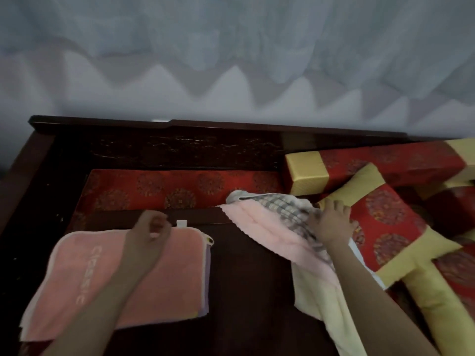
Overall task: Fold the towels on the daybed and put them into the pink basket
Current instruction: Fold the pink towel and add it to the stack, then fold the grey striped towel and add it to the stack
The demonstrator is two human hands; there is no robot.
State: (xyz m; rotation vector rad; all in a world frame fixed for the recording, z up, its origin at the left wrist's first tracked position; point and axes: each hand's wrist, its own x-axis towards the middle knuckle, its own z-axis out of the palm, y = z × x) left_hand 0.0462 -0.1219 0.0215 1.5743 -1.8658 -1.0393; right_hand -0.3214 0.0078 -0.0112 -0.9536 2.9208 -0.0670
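- Two hands are at work: my right hand point(331, 224) lies spread, fingers open, on the heap of unfolded towels, and my left hand point(151, 227) hovers loosely curled over the far edge of the folded stack, gripping nothing that I can see.
- Under my right palm is the checked towel point(280, 204), lying over a pale pink towel point(259, 227), with a yellow towel point(316, 299) trailing toward me beneath my forearm. The heap sits against a red and gold cushion point(385, 222).
- I judge the step in hand is taking the next towel. To do it well I should pinch only the checked one by a corner and lift it clear, so the pink one is not dragged along, then spread it flat on the dark wooden daybed point(246, 278).
- My folded stack, peach towel point(102, 273) on top, lies flat at the left.
- No pink basket is in view.
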